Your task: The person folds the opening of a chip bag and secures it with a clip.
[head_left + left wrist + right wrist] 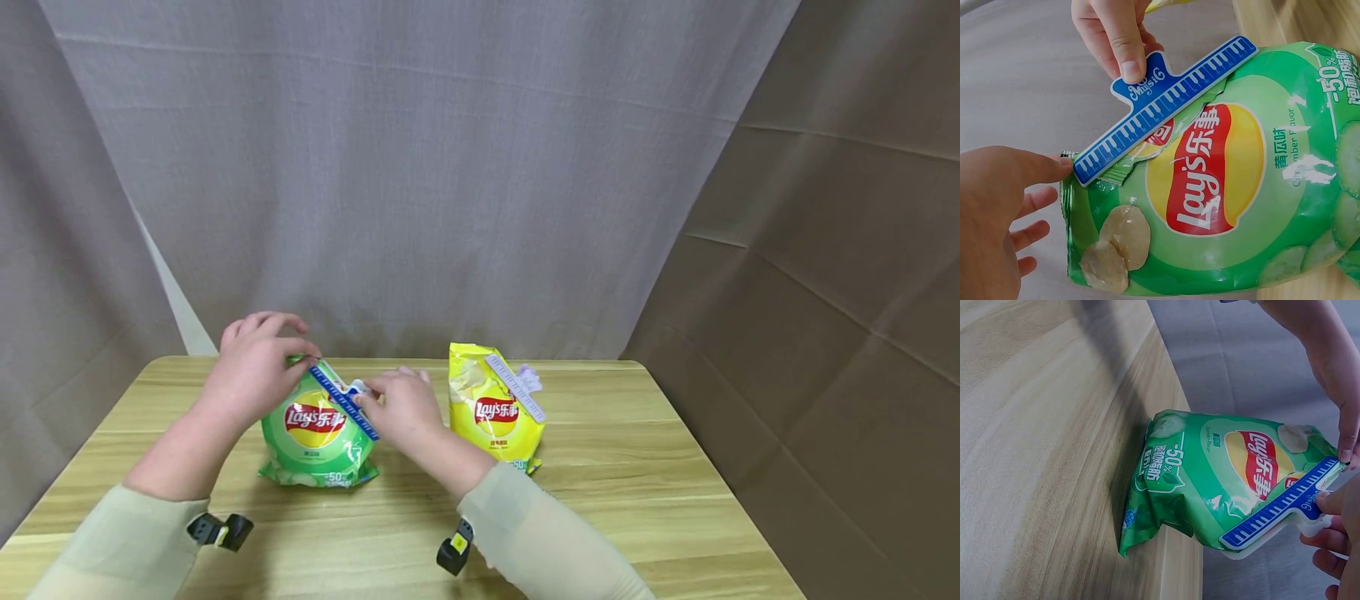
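A green bag of potato chips [315, 442] stands on the table with a blue ruler-like bag clip [1166, 103] lying slanted across its folded top corner. My right hand [408, 408] pinches the clip's handle, its thumb pressed on the printed front in the left wrist view. At the bag's upper left corner, by the clip's end, my left hand [258, 367] pinches the edge between thumb and index finger. Its other fingers [1032, 234] are spread off the bag. The right wrist view shows the bag's crimped bottom and the clip [1282, 506] along its top.
To the right stands a yellow chip bag [495, 417] with a pale purple clip [517, 387] slanted over its top corner. The wooden table [637, 500] ends at a grey curtain [480, 183] behind, and a brown curtain [825, 333] hangs on the right.
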{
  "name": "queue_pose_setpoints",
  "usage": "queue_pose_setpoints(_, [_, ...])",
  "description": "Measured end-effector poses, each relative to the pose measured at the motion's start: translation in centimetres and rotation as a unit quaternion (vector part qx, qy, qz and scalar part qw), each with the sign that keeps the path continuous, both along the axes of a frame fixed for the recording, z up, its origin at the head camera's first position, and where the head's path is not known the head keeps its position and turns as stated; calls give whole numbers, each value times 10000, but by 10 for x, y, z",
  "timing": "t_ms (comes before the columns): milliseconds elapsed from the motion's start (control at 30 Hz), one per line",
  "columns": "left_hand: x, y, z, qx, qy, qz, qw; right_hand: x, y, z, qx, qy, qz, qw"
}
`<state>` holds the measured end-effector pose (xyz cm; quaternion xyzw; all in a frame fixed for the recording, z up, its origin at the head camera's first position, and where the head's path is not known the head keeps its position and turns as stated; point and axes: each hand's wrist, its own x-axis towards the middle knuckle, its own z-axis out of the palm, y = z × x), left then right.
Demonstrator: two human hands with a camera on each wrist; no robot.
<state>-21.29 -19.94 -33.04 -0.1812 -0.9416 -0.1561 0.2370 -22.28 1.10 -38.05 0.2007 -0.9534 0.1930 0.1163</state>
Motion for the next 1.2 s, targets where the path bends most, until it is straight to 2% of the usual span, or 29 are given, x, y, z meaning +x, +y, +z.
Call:
queue_pose_setpoints(500, [0, 3, 0, -50, -268, 60, 9996, 1, -4, 3, 53, 164, 25, 9998])
queue_pose_setpoints(900, [-1, 6, 1, -5, -480, 53, 9988, 2, -5, 4, -184, 210, 2, 9996])
queue_pose_setpoints(1200, [-1, 7, 1, 63, -462, 63, 9989, 2, -5, 3, -271, 166, -44, 9995])
